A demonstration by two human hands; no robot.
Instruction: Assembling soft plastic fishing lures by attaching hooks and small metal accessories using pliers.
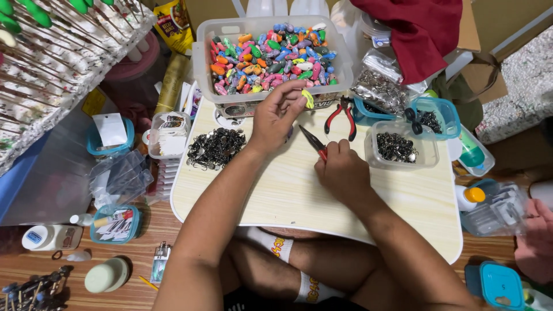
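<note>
Head view: we look down on a pale lap table (299, 190).
Room: our side of the table is bare; tubs crowd its far edge.
Packages: a yellow pouch (173, 23) stands far left.
Left hand (276, 115): we pinch a yellow bead (309, 99) at the fingertips, before the bead bin (271, 55).
Right hand (343, 170): we grip red-handled pliers (315, 144), closed.

The right hand (343, 167) hides the handles of its pliers (314, 141), the pieces in the pile of dark metal hooks (216, 147) are too small to tell apart, and another person's hand (536, 239) is cut off by the right edge.
</note>
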